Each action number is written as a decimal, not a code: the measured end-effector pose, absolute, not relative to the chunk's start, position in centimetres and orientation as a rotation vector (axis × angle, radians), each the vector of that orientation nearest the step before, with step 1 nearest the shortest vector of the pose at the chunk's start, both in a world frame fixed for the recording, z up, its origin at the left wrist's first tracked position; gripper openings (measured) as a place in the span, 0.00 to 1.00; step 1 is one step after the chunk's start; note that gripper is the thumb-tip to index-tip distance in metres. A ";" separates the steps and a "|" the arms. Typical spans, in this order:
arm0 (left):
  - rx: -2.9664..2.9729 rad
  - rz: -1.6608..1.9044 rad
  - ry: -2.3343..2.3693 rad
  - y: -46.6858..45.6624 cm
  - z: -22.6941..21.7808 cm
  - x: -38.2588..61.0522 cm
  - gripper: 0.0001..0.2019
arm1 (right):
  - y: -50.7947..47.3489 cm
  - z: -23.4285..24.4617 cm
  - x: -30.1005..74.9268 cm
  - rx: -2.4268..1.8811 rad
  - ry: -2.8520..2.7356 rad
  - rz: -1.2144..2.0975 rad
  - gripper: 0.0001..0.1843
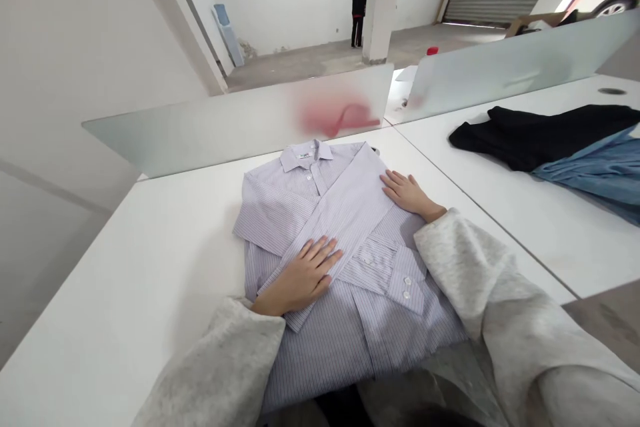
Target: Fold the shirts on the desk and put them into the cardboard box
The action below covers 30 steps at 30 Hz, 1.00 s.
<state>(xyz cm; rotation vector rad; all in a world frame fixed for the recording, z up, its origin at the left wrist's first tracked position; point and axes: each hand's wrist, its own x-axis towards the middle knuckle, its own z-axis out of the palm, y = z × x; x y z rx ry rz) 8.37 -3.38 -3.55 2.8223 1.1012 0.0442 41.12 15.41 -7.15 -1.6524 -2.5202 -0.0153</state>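
Observation:
A striped, light purple shirt (320, 340) lies front up on the white table, its collar toward the glass divider. Both sleeves are folded inward and cross over the chest; one cuff with two white buttons rests at the lower right. My left hand (305, 277) lies flat on the upper sleeve near the middle of the shirt, fingers spread. At the shirt's right shoulder edge, my right hand (406, 193) rests palm down with its fingers stretched out. The shirt's lower hem hangs over the near table edge.
Frosted glass dividers (240, 123) run along the back of the white table (165, 233). Black clothing (540, 133) and blue denim (600, 167) lie on the table at the right. A blurred red thing shows behind the glass. Farther off, a person (359, 10) stands beside a pillar (379, 20).

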 end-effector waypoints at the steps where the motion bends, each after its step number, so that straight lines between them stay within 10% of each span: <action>1: 2.821 0.037 1.100 -3.3 -3.6 8.3 0.26 | 15.4 -7.1 41.1 -1.652 -2.517 -0.010 0.30; 18: 2.673 0.257 1.763 -19.3 1.8 3.9 0.30 | 15.8 -7.8 41.3 -1.484 -2.364 0.031 0.28; 30: 1.621 1.073 2.261 -31.1 -9.2 3.7 0.20 | 7.4 0.5 44.4 -1.482 -1.960 0.439 0.22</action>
